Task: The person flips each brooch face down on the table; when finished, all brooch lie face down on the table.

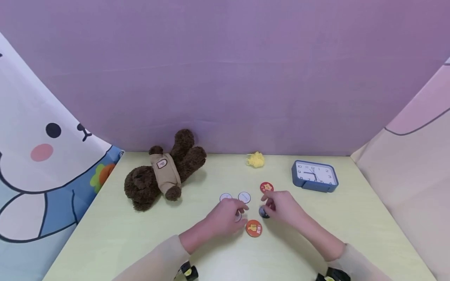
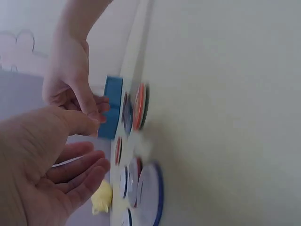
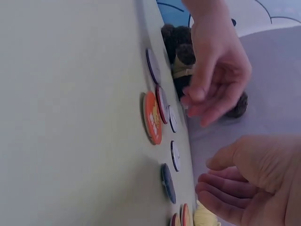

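Several flat round badge-like discs lie on the pale table between the hands. An orange disc with a thumbs-up print (image 1: 254, 228) is nearest the person; a red star disc (image 1: 266, 186) lies farther back. My left hand (image 1: 226, 216) hovers over the white discs, partly hiding them, its fingers loosely bent with nothing between them in the right wrist view. A white disc with a dark rim (image 3: 153, 66) lies below it. Near the dark blue disc (image 3: 168, 183) is my right hand (image 3: 258, 181), fingers relaxed and apart from the discs. Another white disc (image 1: 244, 197) lies between the hands.
A brown teddy bear (image 1: 165, 171) in a beige shirt lies at the back left. A yellow yarn ball (image 1: 256, 159) sits near the back edge, and a blue clock (image 1: 314, 175) stands at the back right. A purple cloth backdrop (image 1: 225, 78) rises behind the table.
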`<state>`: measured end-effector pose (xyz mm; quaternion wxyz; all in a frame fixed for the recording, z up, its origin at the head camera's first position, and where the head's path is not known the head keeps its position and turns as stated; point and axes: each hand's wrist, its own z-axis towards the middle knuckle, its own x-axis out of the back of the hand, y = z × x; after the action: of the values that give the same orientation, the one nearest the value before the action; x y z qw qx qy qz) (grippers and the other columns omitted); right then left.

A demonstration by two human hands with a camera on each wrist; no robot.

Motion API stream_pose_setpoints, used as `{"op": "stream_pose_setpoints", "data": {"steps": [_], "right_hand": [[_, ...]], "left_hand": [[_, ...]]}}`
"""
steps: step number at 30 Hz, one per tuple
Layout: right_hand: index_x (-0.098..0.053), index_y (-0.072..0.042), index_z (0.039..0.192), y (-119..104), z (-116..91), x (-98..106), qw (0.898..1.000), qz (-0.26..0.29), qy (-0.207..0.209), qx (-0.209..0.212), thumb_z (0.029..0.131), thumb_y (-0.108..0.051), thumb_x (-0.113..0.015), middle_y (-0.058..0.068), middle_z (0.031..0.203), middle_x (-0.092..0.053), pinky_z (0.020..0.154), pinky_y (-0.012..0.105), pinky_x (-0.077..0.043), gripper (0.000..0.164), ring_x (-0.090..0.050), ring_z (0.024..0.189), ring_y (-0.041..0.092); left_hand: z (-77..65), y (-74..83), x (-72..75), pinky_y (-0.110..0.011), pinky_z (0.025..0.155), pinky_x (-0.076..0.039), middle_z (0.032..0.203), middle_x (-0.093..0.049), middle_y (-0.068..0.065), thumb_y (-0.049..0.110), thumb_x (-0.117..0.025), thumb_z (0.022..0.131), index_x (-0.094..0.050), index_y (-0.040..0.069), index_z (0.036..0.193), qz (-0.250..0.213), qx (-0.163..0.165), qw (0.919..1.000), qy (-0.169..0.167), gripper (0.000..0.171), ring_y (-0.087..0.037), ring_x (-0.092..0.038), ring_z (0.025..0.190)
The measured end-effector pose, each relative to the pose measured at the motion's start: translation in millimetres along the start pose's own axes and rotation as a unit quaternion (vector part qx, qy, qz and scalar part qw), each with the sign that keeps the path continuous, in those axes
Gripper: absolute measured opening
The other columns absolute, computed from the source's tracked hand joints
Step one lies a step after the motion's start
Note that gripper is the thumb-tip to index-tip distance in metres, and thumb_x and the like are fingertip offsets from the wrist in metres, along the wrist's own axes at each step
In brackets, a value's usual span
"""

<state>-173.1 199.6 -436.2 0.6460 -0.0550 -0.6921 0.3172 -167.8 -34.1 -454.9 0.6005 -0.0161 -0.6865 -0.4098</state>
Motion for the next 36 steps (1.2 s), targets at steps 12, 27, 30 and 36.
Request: {"op": "stream_pose_setpoints", "data": {"steps": [12,27,30,36], "right_hand": [[-0.077,-0.006,0.11,-14.4,-46.1,-15.7,0.997,0.043,-0.065,0.025,0.081,0.001,-0.083,0.003,0.101,-0.074,0.066,0.021,-0.053,0.03,-0.058,0.075,0.005],[-0.078,-0.012,0.098,-6.0,-47.2,-36.6,0.998,0.039,-0.011,0.043,0.084,0.001,-0.08,-0.007,0.086,-0.069,0.065,0.018,-0.053,0.019,-0.056,0.074,0.001],[-0.078,-0.013,0.096,-3.1,-45.2,-36.8,0.997,0.065,0.009,0.051,0.087,-0.001,-0.08,-0.006,0.085,-0.073,0.066,0.019,-0.056,0.015,-0.06,0.074,-0.002],[-0.077,-0.012,0.095,0.9,-36.7,-33.1,0.994,0.084,0.024,0.068,0.093,-0.003,-0.077,-0.006,0.081,-0.073,0.066,0.019,-0.057,0.009,-0.062,0.072,-0.003]], "left_hand": [[-19.3,20.5,-17.3,-0.018,0.079,-0.056,0.095,-0.071,0.002,0.022,-0.091,0.081,-0.079,0.009,0.115,0.04,0.018,0.999,-0.009,0.038,-0.003,-0.058,0.082],[-14.7,25.6,-32.6,-0.014,0.074,-0.054,0.092,-0.079,0.006,0.021,-0.086,0.091,-0.081,0.014,0.106,0.061,0.0,0.9981,0.009,0.018,-0.001,-0.058,0.076],[-15.8,23.3,-31.0,-0.014,0.072,-0.054,0.093,-0.081,0.004,0.024,-0.081,0.096,-0.082,0.012,0.109,0.051,-0.006,0.9984,0.024,0.018,-0.001,-0.061,0.075],[-12.5,19.7,-31.7,-0.015,0.074,-0.056,0.097,-0.082,0.001,0.012,-0.076,0.097,-0.08,0.011,0.109,0.053,-0.034,0.9942,0.087,0.013,-0.006,-0.071,0.082]]}}
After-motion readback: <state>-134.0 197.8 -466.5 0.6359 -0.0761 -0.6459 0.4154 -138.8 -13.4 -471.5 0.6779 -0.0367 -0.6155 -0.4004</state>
